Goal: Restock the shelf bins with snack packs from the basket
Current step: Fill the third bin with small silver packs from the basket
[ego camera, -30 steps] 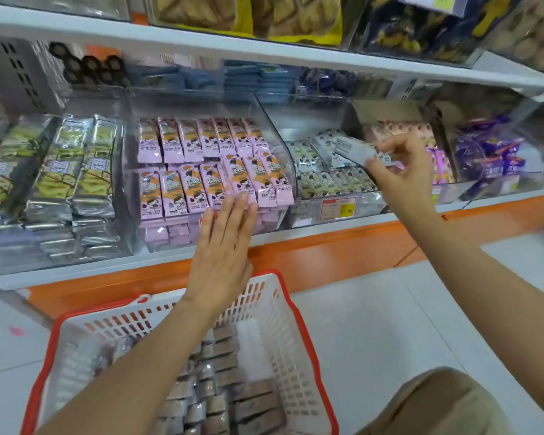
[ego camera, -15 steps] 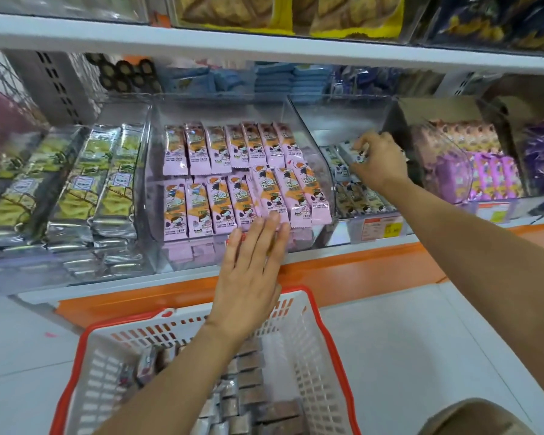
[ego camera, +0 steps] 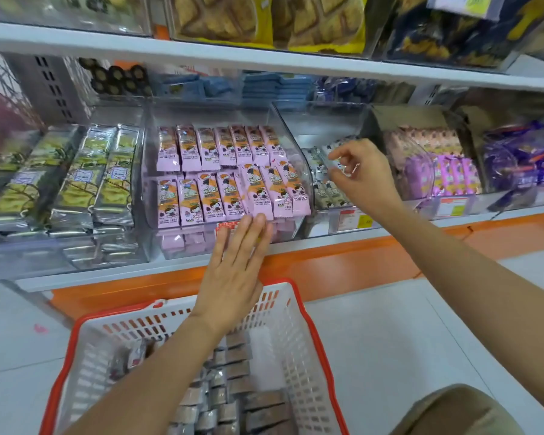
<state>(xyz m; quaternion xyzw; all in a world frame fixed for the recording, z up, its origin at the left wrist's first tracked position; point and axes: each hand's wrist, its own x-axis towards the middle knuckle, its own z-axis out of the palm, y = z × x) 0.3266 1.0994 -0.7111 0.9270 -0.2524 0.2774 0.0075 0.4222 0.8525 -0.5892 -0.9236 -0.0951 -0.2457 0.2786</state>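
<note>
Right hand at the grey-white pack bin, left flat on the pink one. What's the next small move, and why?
Probably release any pack it holds and bring the right hand down to the basket for another: its fingertips are already at the packs in the grey-white pack bin, which has room behind, and the basket holds many more.
</note>
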